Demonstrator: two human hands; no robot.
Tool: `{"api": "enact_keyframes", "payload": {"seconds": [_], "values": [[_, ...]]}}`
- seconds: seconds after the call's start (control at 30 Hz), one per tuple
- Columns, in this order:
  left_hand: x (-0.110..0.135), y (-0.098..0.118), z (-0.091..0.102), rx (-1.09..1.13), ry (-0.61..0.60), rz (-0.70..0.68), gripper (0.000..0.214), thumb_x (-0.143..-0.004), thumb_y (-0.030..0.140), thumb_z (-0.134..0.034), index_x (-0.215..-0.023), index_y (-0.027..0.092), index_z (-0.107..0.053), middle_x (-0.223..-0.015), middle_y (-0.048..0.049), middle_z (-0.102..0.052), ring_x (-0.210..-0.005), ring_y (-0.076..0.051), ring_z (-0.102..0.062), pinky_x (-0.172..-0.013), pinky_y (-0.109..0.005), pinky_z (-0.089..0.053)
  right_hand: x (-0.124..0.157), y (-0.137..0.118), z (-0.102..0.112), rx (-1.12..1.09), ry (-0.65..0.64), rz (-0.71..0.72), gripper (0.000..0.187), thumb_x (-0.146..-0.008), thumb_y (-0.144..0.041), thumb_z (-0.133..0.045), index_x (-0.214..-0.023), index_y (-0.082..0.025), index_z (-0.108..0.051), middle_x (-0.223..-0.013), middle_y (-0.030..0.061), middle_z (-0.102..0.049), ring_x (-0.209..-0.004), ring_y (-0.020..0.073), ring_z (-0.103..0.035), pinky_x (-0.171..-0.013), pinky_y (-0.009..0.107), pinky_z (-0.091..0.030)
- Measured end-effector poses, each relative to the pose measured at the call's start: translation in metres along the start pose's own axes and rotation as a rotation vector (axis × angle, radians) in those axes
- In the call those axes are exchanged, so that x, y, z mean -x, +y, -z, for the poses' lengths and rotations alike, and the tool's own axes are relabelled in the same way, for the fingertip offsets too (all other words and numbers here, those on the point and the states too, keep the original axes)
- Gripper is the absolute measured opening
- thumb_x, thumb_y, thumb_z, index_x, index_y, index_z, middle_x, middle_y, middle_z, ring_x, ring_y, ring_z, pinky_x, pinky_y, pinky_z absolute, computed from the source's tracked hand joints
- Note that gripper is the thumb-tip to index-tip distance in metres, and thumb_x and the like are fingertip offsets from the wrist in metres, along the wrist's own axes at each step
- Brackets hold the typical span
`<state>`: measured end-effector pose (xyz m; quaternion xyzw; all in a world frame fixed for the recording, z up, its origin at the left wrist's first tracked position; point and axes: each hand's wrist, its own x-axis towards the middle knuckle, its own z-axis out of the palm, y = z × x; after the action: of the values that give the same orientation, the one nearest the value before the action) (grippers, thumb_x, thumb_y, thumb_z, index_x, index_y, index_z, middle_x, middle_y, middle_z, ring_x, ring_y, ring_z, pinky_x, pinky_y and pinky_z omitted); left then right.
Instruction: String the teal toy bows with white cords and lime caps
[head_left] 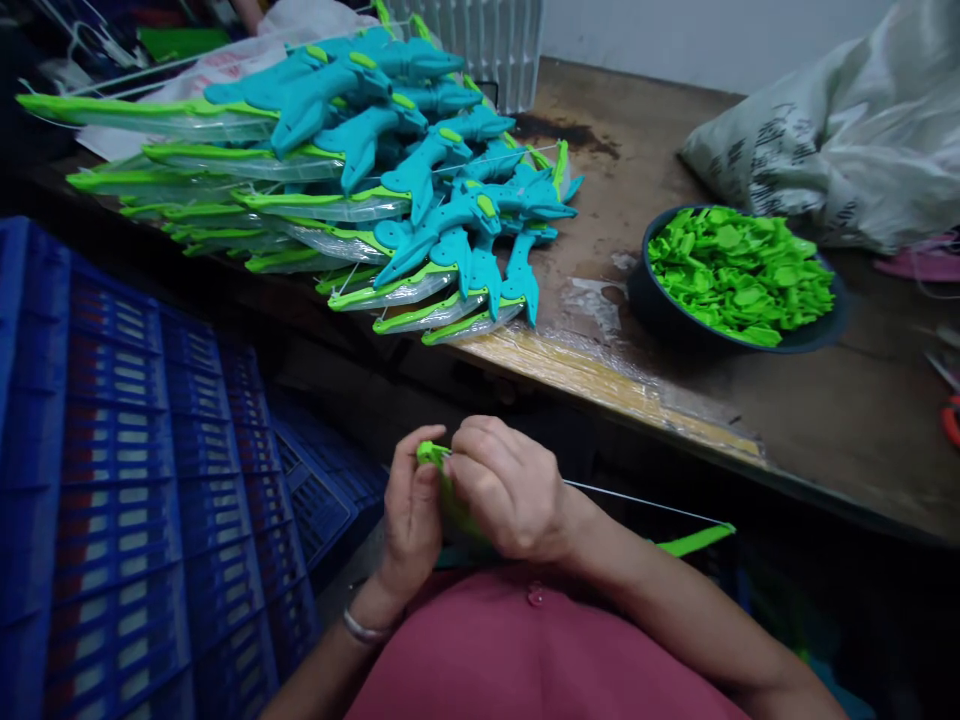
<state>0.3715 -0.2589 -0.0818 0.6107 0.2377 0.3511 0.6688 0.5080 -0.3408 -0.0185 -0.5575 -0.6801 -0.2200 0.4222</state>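
Close to my body, below the table's front edge, I hold a green toy bow with a white string. My left hand grips one tip of it, thumb and fingers closed around the green end. My right hand is closed beside that tip, its fingertips pinching at the string's end there. The string runs out past my right wrist to the bow's far tip. My right forearm and hand hide most of the bow's middle. Up on the table lies a pile of similar toy bows with turquoise grips and green limbs.
A dark bowl full of small green plastic parts stands on the wooden table. Behind it lies a white printed sack. Red-handled scissors are at the right edge. Blue plastic crates stand at my left.
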Motion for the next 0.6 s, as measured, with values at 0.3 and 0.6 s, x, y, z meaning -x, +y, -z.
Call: {"api": "enact_keyframes", "payload": {"seconds": [0.3, 0.6], "values": [[-0.02, 0.02, 0.004, 0.008, -0.157, -0.173, 0.015, -0.102, 0.019, -0.053, -0.106, 0.024, -0.066, -0.116, -0.0026, -0.06, -0.061, -0.008, -0.066, -0.059, -0.026, -0.056, 0.005, 0.005, 0.001, -0.271, 0.116, -0.344, 0.009, -0.102, -0.012, -0.053, -0.097, -0.019, -0.051, -0.089, 0.0053, -0.063, -0.082, 0.014, -0.063, -0.071, 0.025, -0.053], [-0.026, 0.022, 0.005, -0.204, -0.066, -0.2, 0.014, -0.099, 0.017, -0.059, -0.085, 0.019, -0.06, -0.085, 0.0013, -0.058, -0.072, -0.009, -0.058, -0.068, -0.022, -0.046, 0.016, -0.001, 0.005, -0.538, -0.082, -0.378, 0.005, -0.102, -0.015, -0.058, -0.098, -0.016, -0.061, -0.107, 0.0104, -0.067, -0.095, 0.0152, -0.066, -0.08, 0.027, -0.057]]}}
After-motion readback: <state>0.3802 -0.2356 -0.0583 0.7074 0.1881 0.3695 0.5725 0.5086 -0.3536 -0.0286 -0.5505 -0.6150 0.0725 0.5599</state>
